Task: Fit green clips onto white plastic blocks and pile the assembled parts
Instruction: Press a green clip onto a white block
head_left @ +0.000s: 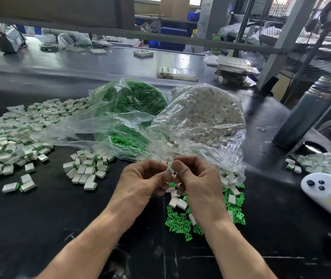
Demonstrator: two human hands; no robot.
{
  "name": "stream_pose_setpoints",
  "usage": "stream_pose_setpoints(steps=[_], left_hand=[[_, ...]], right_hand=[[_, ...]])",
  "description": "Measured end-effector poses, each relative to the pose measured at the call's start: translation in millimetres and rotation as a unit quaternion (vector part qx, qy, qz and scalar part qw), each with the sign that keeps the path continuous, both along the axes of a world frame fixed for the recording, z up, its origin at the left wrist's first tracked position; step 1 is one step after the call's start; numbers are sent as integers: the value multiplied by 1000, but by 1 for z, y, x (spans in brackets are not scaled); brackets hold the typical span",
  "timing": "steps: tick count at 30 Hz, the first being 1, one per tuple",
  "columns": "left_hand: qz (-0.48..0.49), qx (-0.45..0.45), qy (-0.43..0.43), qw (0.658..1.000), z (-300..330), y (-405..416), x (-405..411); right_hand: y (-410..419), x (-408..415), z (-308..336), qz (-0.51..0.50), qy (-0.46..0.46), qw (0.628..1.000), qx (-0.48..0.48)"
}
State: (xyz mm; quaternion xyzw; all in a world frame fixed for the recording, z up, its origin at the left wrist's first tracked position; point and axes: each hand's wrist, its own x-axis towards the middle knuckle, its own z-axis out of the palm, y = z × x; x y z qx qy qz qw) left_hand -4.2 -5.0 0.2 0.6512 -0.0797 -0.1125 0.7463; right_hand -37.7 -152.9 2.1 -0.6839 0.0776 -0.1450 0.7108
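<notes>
Left hand: the left hand (pixel 142 178) is curled, fingertips pinching one side of a small white block (pixel 171 170) held up above the surface (pixel 60 228); thumb meets the right thumb.
Right hand: the right hand (pixel 195 180) is curled too, pinching the same block from the other side; a sliver of green shows at the block's edge between the thumbs; whether the clip is fully seated, I cannot tell.
Under the hands: loose green clips (pixel 182 222) and a few white blocks (pixel 177 202) lie scattered just beneath and behind the right wrist.
Beyond the hands: bag of white blocks (pixel 206 115) straight ahead, its torn plastic edge hanging just past the fingertips; bag of green clips (pixel 132 99) beside it, ahead of the left hand.
Left of the left hand: a small heap of assembled parts (pixel 87 168) near; a much larger pile (pixel 13 135) farther out, spreading to the frame's edge.
Right of the right hand: white handheld controller (pixel 325 192) well apart; dark flask (pixel 303 117) farther off by the surface's far right edge.
Open room: bare dark surface nearer than both forearms and between the left forearm and the small heap.
</notes>
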Motion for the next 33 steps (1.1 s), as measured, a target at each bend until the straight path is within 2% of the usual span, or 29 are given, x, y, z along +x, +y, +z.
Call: stream_pose_setpoints(steps=[6,17,26,33], left_hand=[[18,-2,-6,1000,-3,-2,0],[36,58,-48,997,-9,2,4],[52,78,-70,993,-16,8,7],[58,98,-77,990,-21,9,9]], right_hand=[[2,-1,-1,8,4,1000,0],[1,-1,5,22,10,998,-66],[6,4,3,39,26,998,-52],[6,4,3,47,33,995,-81]])
